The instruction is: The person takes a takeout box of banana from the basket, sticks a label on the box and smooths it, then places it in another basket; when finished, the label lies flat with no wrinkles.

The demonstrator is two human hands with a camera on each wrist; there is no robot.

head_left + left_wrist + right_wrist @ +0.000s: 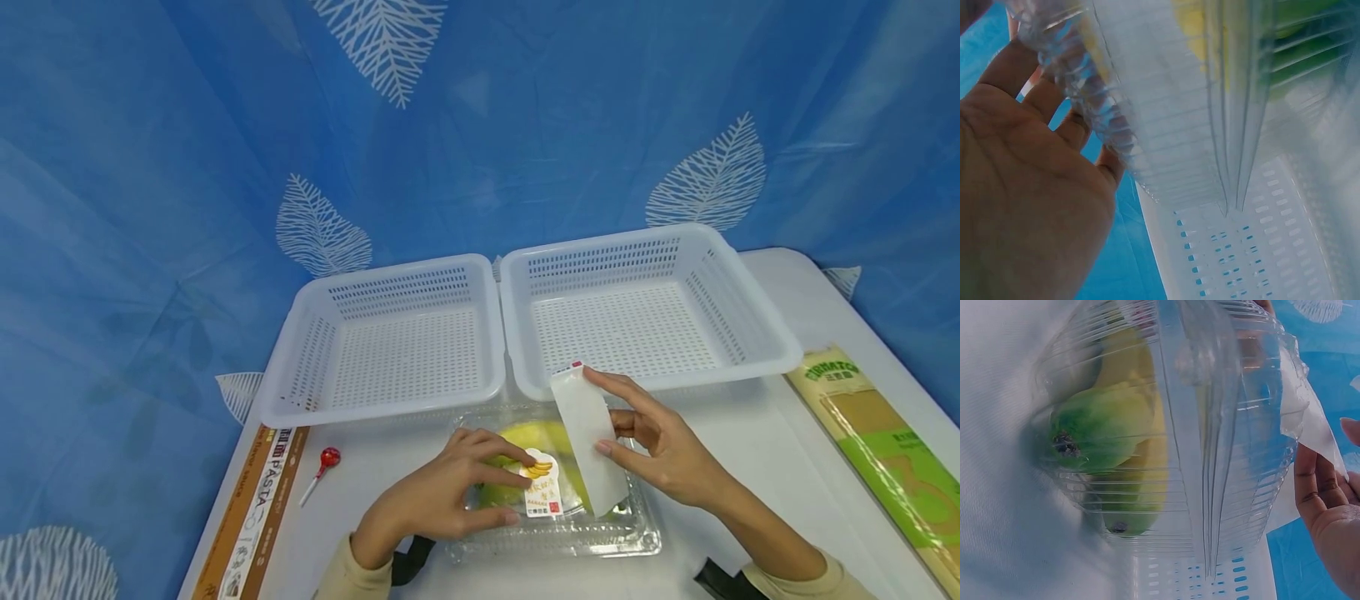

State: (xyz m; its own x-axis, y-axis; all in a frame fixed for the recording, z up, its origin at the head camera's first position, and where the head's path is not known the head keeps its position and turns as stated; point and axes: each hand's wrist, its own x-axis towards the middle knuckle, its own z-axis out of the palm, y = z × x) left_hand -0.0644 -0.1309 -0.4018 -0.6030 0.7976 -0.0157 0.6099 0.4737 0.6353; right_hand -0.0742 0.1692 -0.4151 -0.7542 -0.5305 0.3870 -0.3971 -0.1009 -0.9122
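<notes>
A clear plastic clamshell box (570,546) lies closed on the table, with yellow-green bananas (1110,422) inside. On its lid is a white label (542,500) with a banana picture. My left hand (457,492) rests over the lid, its fingertips touching the label; in the left wrist view its fingers lie along the ridged plastic. My right hand (675,454) pinches a white paper strip (592,433) between thumb and fingers, and the strip stands tilted over the lid beside the label. The strip hides part of the bananas.
Two white perforated baskets, left (405,358) and right (622,325), stand side by side behind the box. A red lollipop (328,458) and a brown pasta box (258,508) lie at the left. A green-and-tan packet (885,450) lies at the right edge.
</notes>
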